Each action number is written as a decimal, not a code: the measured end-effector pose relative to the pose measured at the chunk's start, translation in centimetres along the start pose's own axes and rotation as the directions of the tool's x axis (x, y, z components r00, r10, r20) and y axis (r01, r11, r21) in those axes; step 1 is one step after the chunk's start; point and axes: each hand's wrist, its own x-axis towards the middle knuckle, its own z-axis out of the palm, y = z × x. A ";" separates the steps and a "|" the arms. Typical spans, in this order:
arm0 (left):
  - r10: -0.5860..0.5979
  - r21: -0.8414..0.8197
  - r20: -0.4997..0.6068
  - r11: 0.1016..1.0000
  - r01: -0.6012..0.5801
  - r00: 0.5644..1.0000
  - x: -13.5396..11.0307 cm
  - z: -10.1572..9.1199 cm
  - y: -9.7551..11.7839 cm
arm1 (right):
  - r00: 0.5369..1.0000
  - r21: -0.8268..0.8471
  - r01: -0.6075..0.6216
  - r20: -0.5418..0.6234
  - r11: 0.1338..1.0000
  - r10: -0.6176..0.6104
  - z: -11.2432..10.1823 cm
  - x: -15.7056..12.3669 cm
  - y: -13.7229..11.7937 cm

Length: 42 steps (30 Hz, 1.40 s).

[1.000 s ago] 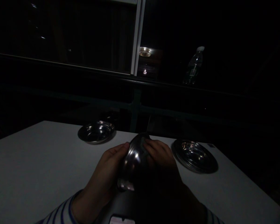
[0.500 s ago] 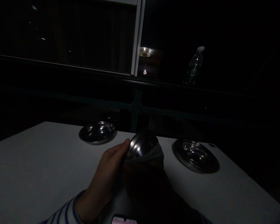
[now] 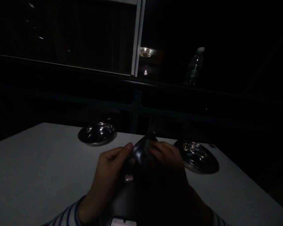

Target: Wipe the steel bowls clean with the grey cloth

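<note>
My left hand [image 3: 107, 172] grips the rim of a shiny metal bowl [image 3: 138, 154], thumb on top. The bowl is tilted up in front of me, above the table. Across its right side lies my right hand [image 3: 168, 157], fingers bent and pressed on the metal. A thin grey cloth [image 3: 146, 145] is under those fingers, mostly hidden. The bowl's lower part is lost in deep shadow.
Another metal bowl [image 3: 96, 134] stands at the white table's [image 3: 49, 169] back left. Stacked metal bowls [image 3: 199, 158] sit on the right. A phone [image 3: 124, 222] lies at the near edge. Beyond the table are a plastic bottle [image 3: 194, 69] and a window frame [image 3: 137, 37].
My right hand has moved up and over onto the bowl's upper right side, covering most of the cloth. The bowl has turned in my left hand, which keeps its place.
</note>
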 end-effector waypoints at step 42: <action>-0.099 -0.141 0.000 0.985 0.098 0.995 0.5 -0.2 0.5 | 0.996 0.069 0.030 -0.084 0.997 -0.024 0.6 -0.3 0.6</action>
